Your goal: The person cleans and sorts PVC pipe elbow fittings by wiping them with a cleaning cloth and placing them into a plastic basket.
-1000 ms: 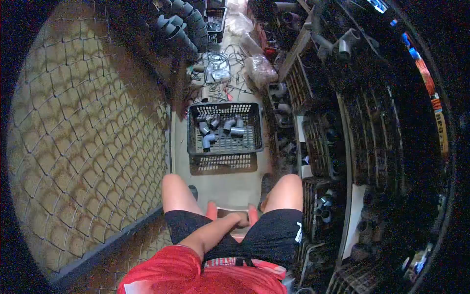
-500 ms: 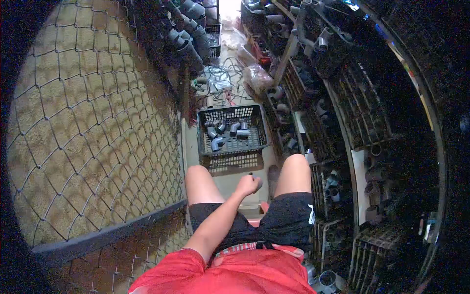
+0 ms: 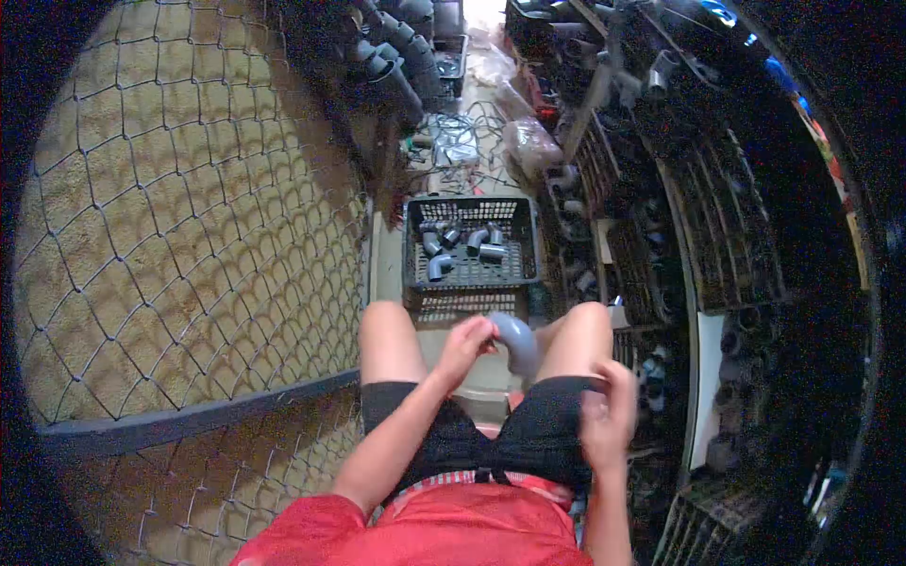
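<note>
Left hand: The person's left hand is closed on one end of a grey curved pipe fitting; the fingers meet around the near end.
Right hand: The right hand is raised beside the right thigh, apart from the fitting. Fingers appear bent; motion blur prevents me from telling whether anything is in them.
Curved fitting: Held up between the knees, on the near side of the basket and not touching it. The free end bends down toward the right thigh; its outline is slightly blurred.
Basket: A black plastic basket sits beyond the knees, with several grey elbow fittings lying loosely inside, well spaced at the near side.
Aisle: Wire mesh at left; dark racks of fittings at right. A plastic-wrapped bundle lies farther off, beyond the basket.
Handling in hand: In my judgement, one fitting is being handled singly, by the left hand alone.
Next-move requirement: Any further move calls for a firm hold on the smooth, curved end and clearance from the right knee.
</note>
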The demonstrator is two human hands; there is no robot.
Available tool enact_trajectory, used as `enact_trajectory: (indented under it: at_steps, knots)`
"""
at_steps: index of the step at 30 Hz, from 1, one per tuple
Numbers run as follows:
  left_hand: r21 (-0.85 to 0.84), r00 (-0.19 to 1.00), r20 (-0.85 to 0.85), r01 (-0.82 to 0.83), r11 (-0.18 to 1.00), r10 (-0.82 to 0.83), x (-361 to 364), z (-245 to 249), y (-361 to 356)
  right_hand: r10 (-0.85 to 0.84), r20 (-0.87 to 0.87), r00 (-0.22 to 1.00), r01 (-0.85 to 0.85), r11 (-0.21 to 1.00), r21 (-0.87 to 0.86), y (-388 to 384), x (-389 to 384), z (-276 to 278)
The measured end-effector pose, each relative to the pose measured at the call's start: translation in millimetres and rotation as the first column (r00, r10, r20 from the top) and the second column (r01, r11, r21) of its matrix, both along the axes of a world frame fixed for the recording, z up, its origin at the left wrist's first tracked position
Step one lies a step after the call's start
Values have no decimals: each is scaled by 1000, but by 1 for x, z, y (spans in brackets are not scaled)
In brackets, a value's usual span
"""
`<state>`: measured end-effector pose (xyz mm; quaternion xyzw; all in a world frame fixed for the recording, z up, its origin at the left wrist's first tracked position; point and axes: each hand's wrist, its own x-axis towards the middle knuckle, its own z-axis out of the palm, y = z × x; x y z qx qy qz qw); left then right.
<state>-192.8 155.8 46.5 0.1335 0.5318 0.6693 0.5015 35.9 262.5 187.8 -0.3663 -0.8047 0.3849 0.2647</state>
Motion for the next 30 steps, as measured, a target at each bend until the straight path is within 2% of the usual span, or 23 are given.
enact_trajectory:
  at_steps: [1,3,4,7,8,9,11,13,14,15,17,18,19,21,23,25,26,27,29,30]
  knots:
    - [-19,997,-53,46,999,-47,9,13,-3,94,68,993,-84,987,-139,-2,-25,-31]
    - [15,997,20,76,997,-76,21,21,-12,293,41,955,-270,922,-279,5,-62,-69]
    - [11,988,-13,151,988,-151,17,19,-16,306,39,951,-282,914,-292,12,-74,-79]
    - [-36,988,-31,153,988,-154,-12,17,-2,388,42,921,-350,869,-350,36,-108,-100]
    - [-68,980,1,199,978,-200,-34,5,7,389,65,919,-347,876,-335,50,-116,-104]
    - [-115,946,-251,183,976,-206,-60,-24,22,391,91,916,-344,882,-323,64,-123,-110]
    - [-269,907,-383,73,960,-176,-116,-82,54,352,79,933,-308,891,-334,82,-138,-129]
    - [-470,691,-664,-91,878,-284,-174,-146,87,210,27,977,-160,816,-555,102,-151,-147]
    - [-579,648,-651,-88,810,-395,-201,-179,100,85,-19,996,-72,683,-727,106,-157,-154]
    - [-679,599,-621,-88,729,-506,-226,-210,113,78,-8,997,-59,680,-731,109,-163,-160]
    - [-767,552,-569,-89,635,-610,-262,-265,132,118,23,993,-85,822,-563,115,-168,-176]
    - [-806,487,-557,-123,579,-673,-276,-291,144,165,67,984,-103,838,-536,118,-163,-189]
    - [-840,422,-532,-156,519,-734,-287,-317,152,140,92,986,-46,755,-654,118,-162,-188]
    - [-841,444,-536,-209,499,-718,-303,-367,167,186,170,968,-37,773,-633,125,-169,-179]
    - [-829,388,-559,-252,498,-733,-310,-383,178,201,206,958,-18,755,-655,129,-171,-182]
    - [-841,380,-539,-295,454,-752,-315,-399,183,225,227,948,-15,741,-671,132,-173,-188]
    - [-790,253,-584,-397,468,-771,-315,-414,183,206,215,955,-11,745,-667,132,-175,-190]
    - [-795,257,-578,-394,462,-774,-320,-423,183,189,197,962,-11,747,-665,133,-176,-191]
    - [-855,502,-509,-200,479,-699,-325,-406,181,190,193,963,-18,756,-654,134,-176,-190]
    - [-655,445,-748,-377,655,-492,-316,-390,173,186,177,966,-33,773,-633,134,-177,-190]
